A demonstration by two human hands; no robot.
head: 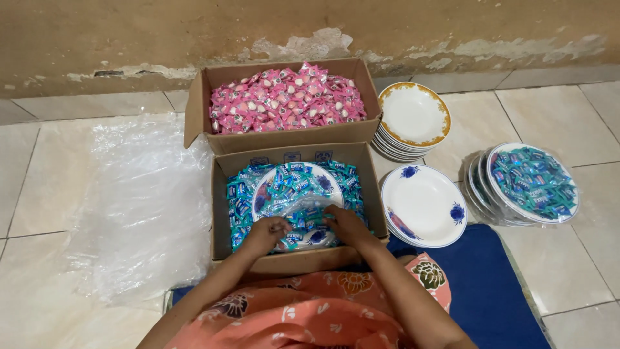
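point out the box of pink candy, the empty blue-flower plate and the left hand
pink candy box [284, 137]: head view, on its front cardboard wall
blue-flower plate [423, 203]: head view, on its bare white middle
left hand [268, 234]: head view, on the back of the hand

Pale tiled floor [568, 271] below a stained, peeling ochre wall [129, 32], clear plastic sheet [142, 207] spread left.

One view only, from the head camera, looking steeply down and forward over the person's own lap. Close in at the bottom edge come the forearms, with the left hand [268, 231] and right hand [347, 223] near the middle of the picture. Further out lies the tiled floor [45, 194], and the far wall [129, 32] closes the top edge.
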